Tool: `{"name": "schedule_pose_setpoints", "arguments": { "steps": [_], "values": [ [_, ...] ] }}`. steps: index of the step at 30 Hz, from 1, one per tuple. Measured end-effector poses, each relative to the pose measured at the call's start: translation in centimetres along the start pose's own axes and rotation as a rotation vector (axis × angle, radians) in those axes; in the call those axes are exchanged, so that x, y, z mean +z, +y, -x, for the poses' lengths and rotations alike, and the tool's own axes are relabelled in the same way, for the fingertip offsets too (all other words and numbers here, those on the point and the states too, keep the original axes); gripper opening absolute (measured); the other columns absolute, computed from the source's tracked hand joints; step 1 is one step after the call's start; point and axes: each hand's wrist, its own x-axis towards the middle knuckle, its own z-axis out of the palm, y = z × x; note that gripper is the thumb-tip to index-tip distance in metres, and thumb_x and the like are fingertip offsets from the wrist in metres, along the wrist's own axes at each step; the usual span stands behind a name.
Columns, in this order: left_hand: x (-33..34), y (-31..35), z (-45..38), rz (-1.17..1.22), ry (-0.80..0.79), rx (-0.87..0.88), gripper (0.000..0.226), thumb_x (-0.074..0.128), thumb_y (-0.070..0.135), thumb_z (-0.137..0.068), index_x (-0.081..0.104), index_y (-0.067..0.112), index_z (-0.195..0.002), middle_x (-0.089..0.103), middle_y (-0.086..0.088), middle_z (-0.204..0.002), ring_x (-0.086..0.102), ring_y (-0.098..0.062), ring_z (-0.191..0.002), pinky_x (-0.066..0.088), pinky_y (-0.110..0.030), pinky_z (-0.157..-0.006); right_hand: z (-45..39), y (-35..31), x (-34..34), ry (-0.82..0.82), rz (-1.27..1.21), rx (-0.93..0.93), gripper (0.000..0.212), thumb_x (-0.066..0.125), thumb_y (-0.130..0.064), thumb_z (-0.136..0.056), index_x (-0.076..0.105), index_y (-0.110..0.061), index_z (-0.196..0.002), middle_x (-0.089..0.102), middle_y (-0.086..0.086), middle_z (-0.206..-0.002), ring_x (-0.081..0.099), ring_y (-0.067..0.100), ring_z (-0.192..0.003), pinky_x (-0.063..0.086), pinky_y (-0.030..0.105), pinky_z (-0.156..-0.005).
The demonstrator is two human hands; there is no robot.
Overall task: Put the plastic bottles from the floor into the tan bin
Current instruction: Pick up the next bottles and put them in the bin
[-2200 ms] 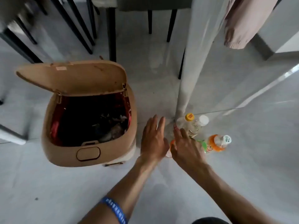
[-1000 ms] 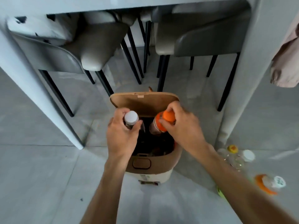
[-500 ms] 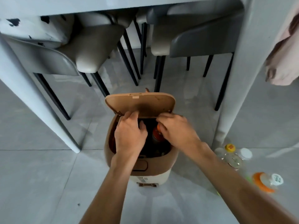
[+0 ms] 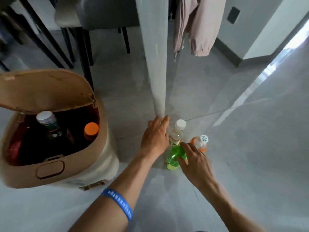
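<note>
The tan bin stands at the left with its lid up. Inside it, a white-capped bottle and an orange-capped bottle stand upright. On the floor by the white table leg lies a clear bottle with a green label and a white cap. A small orange bottle lies just to its right. My left hand reaches flat toward the leg's foot, where a yellow sliver shows under its fingertips. My right hand has spread fingers touching the green label.
Black chair legs stand behind the bin. A pink garment hangs to the right of the table leg. Grey tiled floor stretches to the right and toward me. A blue wristband circles my left wrist.
Both hands have left the bin, where the two bottles now stand, and have moved right and down to the bottles on the floor. The view has swung down and to the right.
</note>
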Motion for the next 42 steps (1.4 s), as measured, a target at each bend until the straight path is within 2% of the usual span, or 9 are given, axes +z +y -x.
{"name": "schedule_pose_setpoints", "arguments": {
  "steps": [3,7,12,17,20,24,30,35,42],
  "values": [
    [-0.5,-0.7,0.1,-0.008,0.051,0.005,0.026,0.055,0.018,-0.093,0.057,0.014,-0.118,0.062,-0.006,-0.121,0.056,-0.029,-0.109,0.048,-0.038,-0.086,0.0,0.3,0.5,-0.020,-0.105,-0.036,0.045,0.072,-0.030,-0.080,0.059,-0.018,-0.122,0.067,0.005,-0.108,0.067,0.032,-0.092,0.052,0.038,-0.065],
    [-3.7,-0.2,3.0,0.046,0.069,-0.037,0.015,0.064,0.020,-0.086,0.064,0.014,-0.101,0.070,-0.006,-0.106,0.060,-0.029,-0.103,0.042,-0.032,-0.086,-0.4,-1.5,-0.9,0.012,-0.252,-0.060,0.038,0.064,-0.045,-0.071,0.060,-0.024,-0.102,0.065,-0.002,-0.096,0.065,0.027,-0.082,0.049,0.033,-0.062],
    [-14.7,1.8,8.2,0.244,0.532,-0.095,0.024,0.079,0.025,-0.074,0.069,0.025,-0.097,0.066,0.016,-0.082,0.061,-0.016,-0.087,0.048,-0.024,-0.076,-2.8,-7.9,-7.7,0.310,-0.504,-0.041,0.032,0.077,-0.036,-0.072,0.054,-0.037,-0.095,0.066,-0.002,-0.083,0.063,0.015,-0.062,0.054,0.038,-0.060],
    [-27.7,0.6,14.1,0.355,0.834,-0.107,0.028,0.084,0.029,-0.074,0.072,0.034,-0.098,0.071,0.013,-0.093,0.070,-0.005,-0.083,0.056,-0.017,-0.070,-3.7,-16.6,-15.2,0.530,-0.853,-0.326,0.024,0.066,-0.041,-0.081,0.056,-0.034,-0.102,0.067,0.000,-0.091,0.068,0.022,-0.082,0.057,0.041,-0.070],
    [-31.7,-3.3,16.1,0.377,0.918,-0.200,0.027,0.083,0.031,-0.073,0.070,0.039,-0.095,0.074,0.015,-0.094,0.070,-0.009,-0.086,0.058,-0.025,-0.070,-4.5,-21.3,-14.7,0.473,-0.909,-0.449,0.027,0.065,-0.035,-0.084,0.055,-0.021,-0.105,0.064,-0.009,-0.092,0.065,0.005,-0.082,0.053,0.022,-0.071],
    [-31.9,-8.9,14.5,0.271,0.740,-0.422,0.026,0.086,0.020,-0.069,0.073,0.032,-0.088,0.074,0.015,-0.091,0.069,-0.005,-0.088,0.057,-0.028,-0.083,-7.0,-26.0,-9.3,0.238,-0.745,-0.510,0.033,0.066,-0.038,-0.086,0.057,-0.020,-0.112,0.064,-0.009,-0.099,0.063,0.006,-0.088,0.057,0.031,-0.076],
    [-30.5,-13.1,12.1,0.197,0.438,-0.551,0.024,0.084,0.013,-0.068,0.074,0.026,-0.085,0.075,0.006,-0.090,0.070,-0.013,-0.091,0.052,-0.025,-0.079,-10.5,-27.4,-3.0,-0.046,-0.528,-0.551,0.032,0.067,-0.030,-0.087,0.049,-0.023,-0.113,0.055,-0.004,-0.113,0.054,0.012,-0.101,0.049,0.036,-0.087],
    [-31.7,-13.4,12.0,0.172,0.372,-0.538,0.024,0.086,0.017,-0.067,0.073,0.030,-0.083,0.072,0.006,-0.094,0.067,-0.012,-0.086,0.051,-0.026,-0.075,-12.5,-26.9,-1.7,-0.160,-0.480,-0.589,0.030,0.069,-0.026,-0.086,0.051,-0.023,-0.110,0.051,-0.006,-0.113,0.053,0.013,-0.099,0.045,0.031,-0.087],
    [-23.4,-17.5,10.6,0.116,0.107,-0.601,0.031,0.087,0.028,-0.069,0.073,0.029,-0.096,0.065,0.004,-0.105,0.061,-0.018,-0.097,0.043,-0.025,-0.074,-12.4,-26.9,-1.8,-0.118,-0.572,-0.605,0.031,0.069,-0.030,-0.085,0.050,-0.026,-0.110,0.058,-0.008,-0.110,0.056,0.013,-0.099,0.048,0.030,-0.084]
  ]
}}
